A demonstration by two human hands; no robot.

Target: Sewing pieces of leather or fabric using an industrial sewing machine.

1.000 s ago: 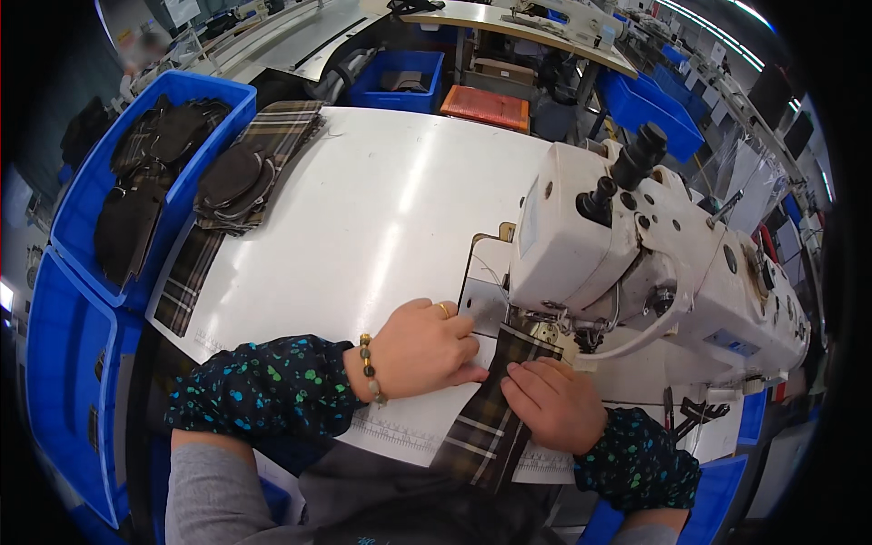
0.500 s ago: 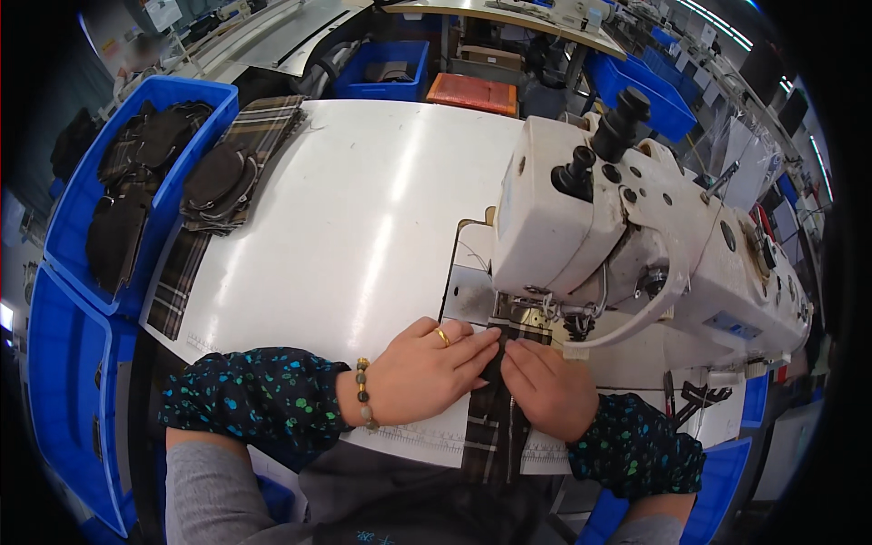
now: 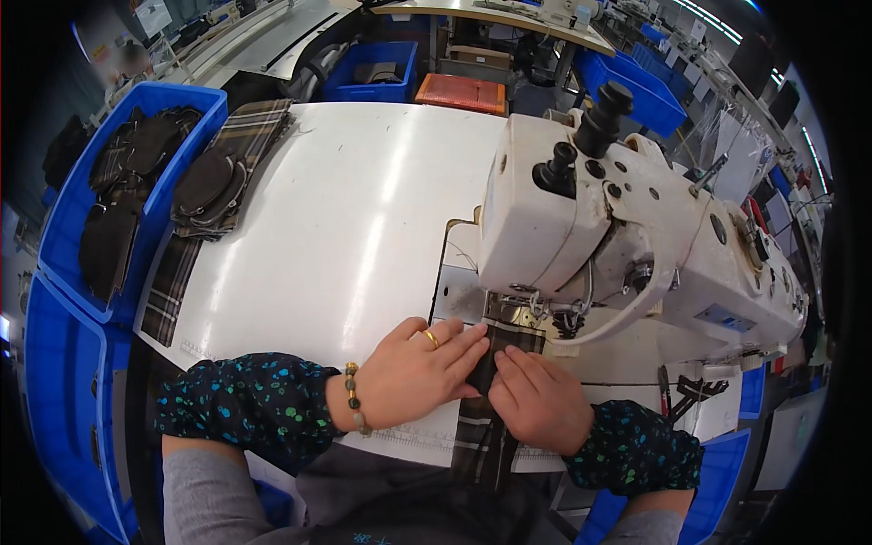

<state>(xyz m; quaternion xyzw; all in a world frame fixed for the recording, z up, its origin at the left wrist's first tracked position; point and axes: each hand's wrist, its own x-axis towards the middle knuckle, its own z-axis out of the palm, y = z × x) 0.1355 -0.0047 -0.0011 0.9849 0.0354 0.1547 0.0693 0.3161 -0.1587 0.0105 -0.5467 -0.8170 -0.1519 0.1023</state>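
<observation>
Left hand and right hand press the plaid fabric, fingers extended; uneven pressure could skew it!

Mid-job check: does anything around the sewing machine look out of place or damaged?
Nothing looks spilled or broken. Two minor oddities: thin, stray-looking thread lies just left of the sewing machine, and the machine's white body shows brownish marks, so it looks grimy.
</observation>
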